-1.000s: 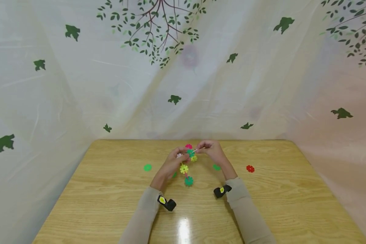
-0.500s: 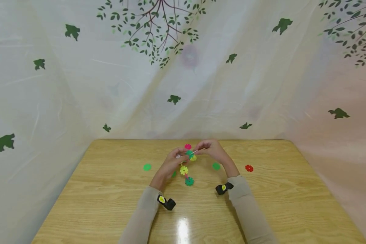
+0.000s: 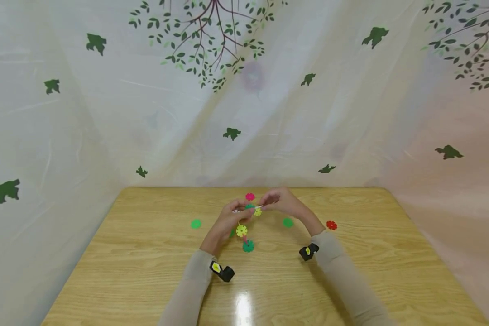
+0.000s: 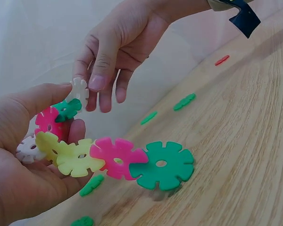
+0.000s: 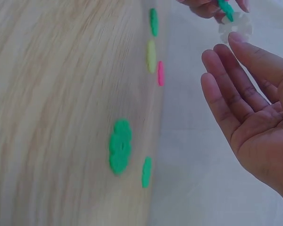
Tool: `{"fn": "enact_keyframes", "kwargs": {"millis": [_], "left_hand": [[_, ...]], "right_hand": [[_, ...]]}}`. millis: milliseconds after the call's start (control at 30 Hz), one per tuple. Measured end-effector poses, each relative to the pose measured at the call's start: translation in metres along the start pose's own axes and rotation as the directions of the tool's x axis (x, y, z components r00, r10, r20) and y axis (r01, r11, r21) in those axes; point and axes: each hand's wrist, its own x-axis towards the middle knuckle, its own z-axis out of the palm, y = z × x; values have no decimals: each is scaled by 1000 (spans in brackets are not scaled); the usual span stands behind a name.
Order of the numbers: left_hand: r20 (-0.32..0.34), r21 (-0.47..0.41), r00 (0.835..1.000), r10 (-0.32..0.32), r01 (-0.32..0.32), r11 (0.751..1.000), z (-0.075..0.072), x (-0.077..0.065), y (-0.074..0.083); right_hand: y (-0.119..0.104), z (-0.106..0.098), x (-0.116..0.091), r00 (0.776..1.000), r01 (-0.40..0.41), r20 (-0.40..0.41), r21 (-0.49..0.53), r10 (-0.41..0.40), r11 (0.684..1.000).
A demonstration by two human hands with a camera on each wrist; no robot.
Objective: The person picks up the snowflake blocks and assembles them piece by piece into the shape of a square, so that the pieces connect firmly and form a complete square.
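Note:
My left hand grips a chain of interlocked plastic flower discs. From its palm the chain runs through a yellow disc and a pink disc to a dark green disc at the free end. By the left thumb another green disc sticks out beside a pink one. Thumb and forefinger of my right hand pinch a white disc, whose edge meets that green disc at the left thumb tip. The other right fingers hang loosely. Part of the chain is hidden behind the left hand.
Loose flower discs lie on the wooden table: a green one at left, another green disc and a red disc at right, a pink disc and a yellow disc behind the hands. A patterned curtain hangs behind.
The right wrist has swung outward to the right, and the white disc has come slightly lower and left. The chain's hanging end has shifted a little down and left.

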Motion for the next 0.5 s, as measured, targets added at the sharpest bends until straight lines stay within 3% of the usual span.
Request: {"fn": "enact_keyframes", "kwargs": {"millis": [500], "left_hand": [[39,17,999,6,-7,1000,-1,-2,0]], "right_hand": [[27,-34,-29,992,-18,121,-215,45,977]]}}
